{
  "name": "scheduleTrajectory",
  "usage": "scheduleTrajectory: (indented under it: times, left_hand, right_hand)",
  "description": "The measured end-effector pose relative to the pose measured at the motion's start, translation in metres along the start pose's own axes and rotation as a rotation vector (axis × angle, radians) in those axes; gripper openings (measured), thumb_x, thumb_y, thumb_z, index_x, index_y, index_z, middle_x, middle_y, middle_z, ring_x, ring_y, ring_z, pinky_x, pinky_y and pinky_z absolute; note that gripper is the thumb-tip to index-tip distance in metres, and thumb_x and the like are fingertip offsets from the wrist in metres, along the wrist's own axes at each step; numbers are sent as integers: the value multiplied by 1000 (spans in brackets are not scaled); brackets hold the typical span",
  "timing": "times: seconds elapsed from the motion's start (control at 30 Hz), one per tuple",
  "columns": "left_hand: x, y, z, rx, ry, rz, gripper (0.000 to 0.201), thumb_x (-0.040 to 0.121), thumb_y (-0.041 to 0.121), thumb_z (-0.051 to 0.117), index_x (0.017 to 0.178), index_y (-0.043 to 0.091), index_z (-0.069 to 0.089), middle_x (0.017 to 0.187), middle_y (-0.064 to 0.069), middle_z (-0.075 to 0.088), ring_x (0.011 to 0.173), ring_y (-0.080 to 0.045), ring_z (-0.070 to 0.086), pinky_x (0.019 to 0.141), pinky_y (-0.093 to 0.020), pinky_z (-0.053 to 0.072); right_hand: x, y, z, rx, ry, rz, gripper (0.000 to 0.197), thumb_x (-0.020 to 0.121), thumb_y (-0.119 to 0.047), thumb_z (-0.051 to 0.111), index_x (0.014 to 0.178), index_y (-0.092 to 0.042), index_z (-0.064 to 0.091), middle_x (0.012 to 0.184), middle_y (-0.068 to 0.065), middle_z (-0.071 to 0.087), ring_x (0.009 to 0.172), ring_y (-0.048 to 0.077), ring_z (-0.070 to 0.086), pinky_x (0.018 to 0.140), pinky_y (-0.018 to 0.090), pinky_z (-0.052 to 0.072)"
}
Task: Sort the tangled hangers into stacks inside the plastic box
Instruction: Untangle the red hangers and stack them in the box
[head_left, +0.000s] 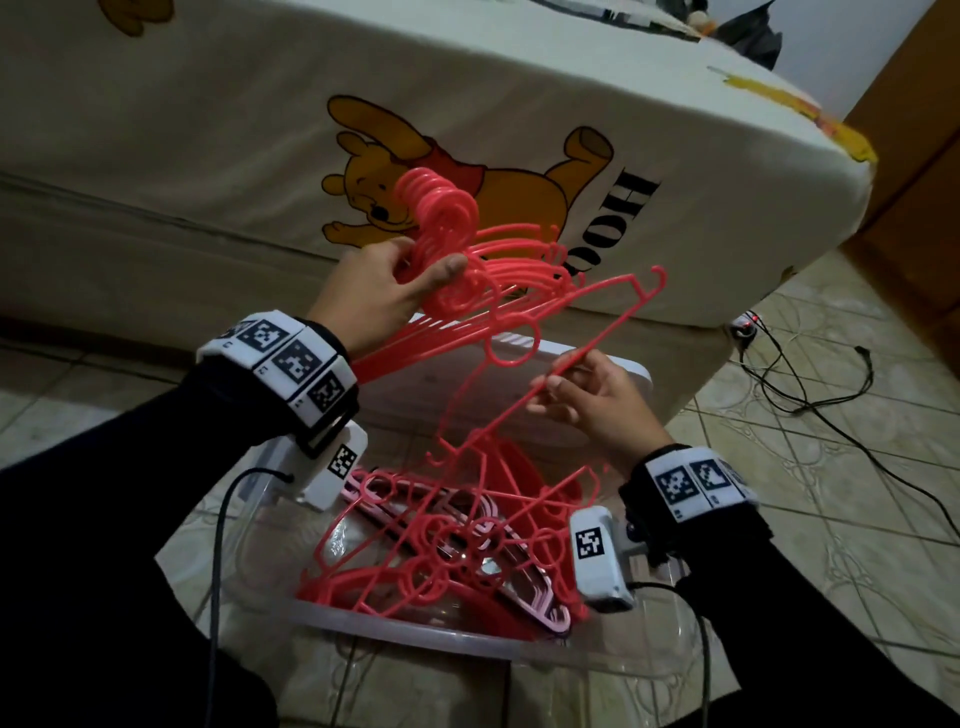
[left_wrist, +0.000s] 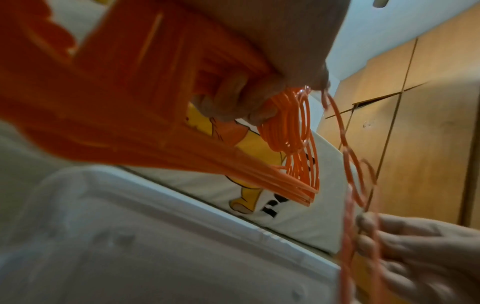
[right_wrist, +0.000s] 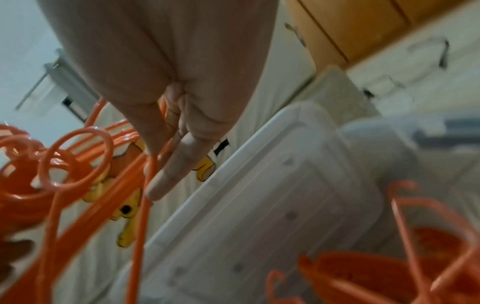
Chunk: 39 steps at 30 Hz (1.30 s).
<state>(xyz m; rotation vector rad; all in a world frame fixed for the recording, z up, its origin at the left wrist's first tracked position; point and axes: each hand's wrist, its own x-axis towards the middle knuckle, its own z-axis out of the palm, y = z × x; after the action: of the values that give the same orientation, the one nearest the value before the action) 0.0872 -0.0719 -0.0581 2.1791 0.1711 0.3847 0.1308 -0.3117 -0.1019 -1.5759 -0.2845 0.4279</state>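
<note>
My left hand (head_left: 410, 280) grips a bundle of several coral-red hangers (head_left: 457, 244) by their necks, hooks pointing up, held above the clear plastic box (head_left: 415, 631). From the left wrist the same bundle (left_wrist: 285, 131) hangs from my curled fingers (left_wrist: 233, 102). My right hand (head_left: 582, 387) pinches the bar of a single red hanger (head_left: 582, 306) between thumb and fingers; the right wrist view shows that bar (right_wrist: 145, 185) beside my fingers (right_wrist: 179, 164). Its lower end is tangled with a pile of red and pale pink hangers (head_left: 467, 540) lying in the box.
A white lid (head_left: 571, 415) leans behind the box against a bed with a cartoon-bear sheet (head_left: 467, 171). Black cables (head_left: 810, 395) trail over the tiled floor at right. A wooden wardrobe (head_left: 924, 182) stands at far right.
</note>
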Motion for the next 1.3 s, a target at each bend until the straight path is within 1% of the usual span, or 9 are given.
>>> scheduleTrajectory:
  times: [0.13, 0.2, 0.37, 0.53, 0.6, 0.7, 0.8, 1.03, 1.3]
  left_hand:
    - [-5, 5, 7, -68, -12, 18, 71, 60, 96, 25, 78, 37, 60, 66, 4, 64, 64, -9, 62, 73, -49, 51]
    - [-6, 7, 11, -116, -3, 52, 62, 63, 93, 25, 72, 41, 59, 57, 13, 62, 53, 0, 58, 55, -38, 44]
    - [-7, 2, 19, -59, -44, 101, 91, 59, 96, 24, 100, 25, 64, 77, 8, 67, 65, 5, 60, 55, -11, 39]
    - [-11, 3, 27, -42, -79, 61, 39, 72, 71, 58, 96, 41, 58, 84, 25, 64, 77, 21, 57, 60, 3, 38]
    - [-11, 2, 28, -16, -81, 64, 27, 74, 58, 69, 92, 43, 56, 82, 28, 60, 78, 24, 55, 70, 0, 43]
    - [-10, 0, 30, 9, -79, 62, 41, 75, 54, 71, 107, 30, 62, 92, 14, 68, 87, 6, 62, 86, -24, 52]
    - [-11, 1, 30, 60, -96, 64, 53, 75, 58, 68, 113, 22, 62, 100, 7, 70, 92, -6, 64, 88, -35, 52]
    - [-15, 5, 30, 187, -133, 82, 73, 68, 75, 52, 120, 25, 59, 108, 5, 69, 97, -10, 64, 89, -32, 50]
    - [-13, 2, 32, 232, -154, 74, 57, 79, 63, 59, 118, 21, 59, 107, 1, 69, 98, -17, 64, 88, -37, 50]
  right_hand:
    - [1, -5, 15, 198, 13, 32, 16, 93, 10, 42, 90, -5, 44, 80, 14, 60, 61, 14, 67, 66, 28, 59]
    - [1, -6, 20, 269, 30, 32, 15, 93, 10, 42, 89, -5, 44, 80, 14, 57, 61, 14, 67, 68, 30, 58]
    - [2, -9, 31, 360, 4, 9, 16, 92, 12, 43, 91, -3, 49, 80, 13, 58, 67, 16, 66, 72, 31, 59]
    - [3, -5, 43, 408, 22, 51, 12, 91, 12, 45, 95, 1, 49, 78, 14, 57, 60, 17, 67, 68, 29, 60]
    - [5, -3, 43, 380, 43, 84, 10, 91, 11, 48, 92, 1, 49, 75, 14, 58, 58, 18, 68, 64, 27, 59]
    - [5, 0, 40, 288, 47, 133, 5, 89, 8, 54, 88, 4, 52, 75, 17, 61, 57, 19, 68, 60, 26, 59]
    - [6, 2, 36, 206, 63, 174, 8, 88, 6, 56, 84, 3, 51, 71, 17, 59, 51, 19, 66, 54, 27, 58]
    - [10, 7, 32, -19, 51, 203, 18, 90, -9, 60, 75, -3, 51, 58, 10, 63, 40, 14, 60, 39, 21, 49]
    - [18, 24, 26, -283, -7, 177, 23, 88, -23, 64, 72, -7, 59, 56, 5, 57, 41, 11, 53, 41, 20, 44]
